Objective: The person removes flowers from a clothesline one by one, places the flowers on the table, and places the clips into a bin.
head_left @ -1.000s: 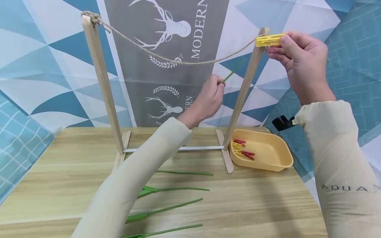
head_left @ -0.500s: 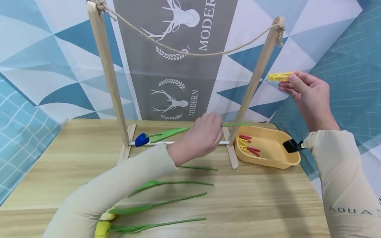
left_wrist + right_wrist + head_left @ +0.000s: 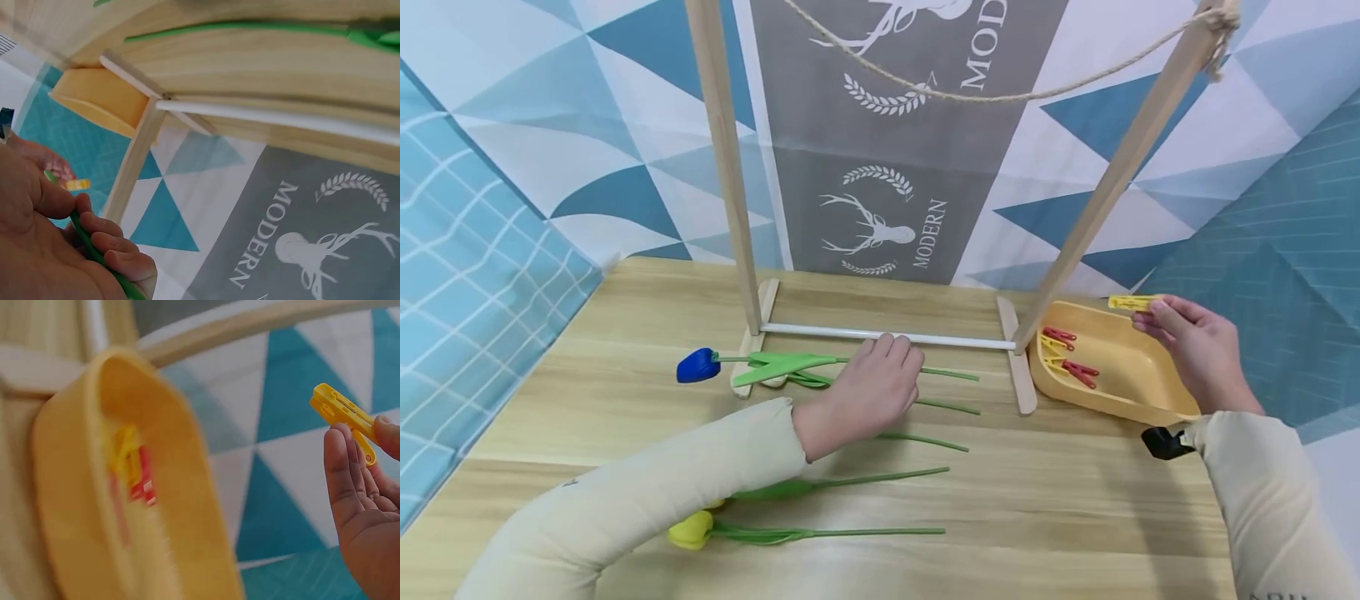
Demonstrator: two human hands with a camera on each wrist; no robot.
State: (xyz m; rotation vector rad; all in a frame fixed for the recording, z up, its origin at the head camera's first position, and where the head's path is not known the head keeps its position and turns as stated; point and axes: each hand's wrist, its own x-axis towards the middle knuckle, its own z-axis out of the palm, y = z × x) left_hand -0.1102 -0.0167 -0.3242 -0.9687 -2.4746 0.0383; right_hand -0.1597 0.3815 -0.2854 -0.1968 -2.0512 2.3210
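A blue artificial tulip [image 3: 697,365] has its green stem gripped by my left hand [image 3: 868,387], low over the table in the head view. The left wrist view has the stem [image 3: 94,251] running through curled fingers. Between the thumb and fingers of my right hand [image 3: 1206,354] is a yellow clothespin [image 3: 1126,302], above the orange basin's back rim. Its handle ends are pinched in the right wrist view. Below the left hand lie several tulips, one with a yellow head [image 3: 691,530]; my left arm and hand hide parts of the others.
A wooden frame has two posts [image 3: 1108,200], a sagging rope [image 3: 985,99] between them and a white rod [image 3: 820,332] low down. The orange basin [image 3: 1120,406] stands right of it, holding red and yellow clothespins [image 3: 1070,358]. Patterned cloth hangs behind.
Both hands have come down from near the rope, the left with the blue tulip, now lying level above the table, the right with the yellow clothespin, away from the right post. The head view has tilted down.
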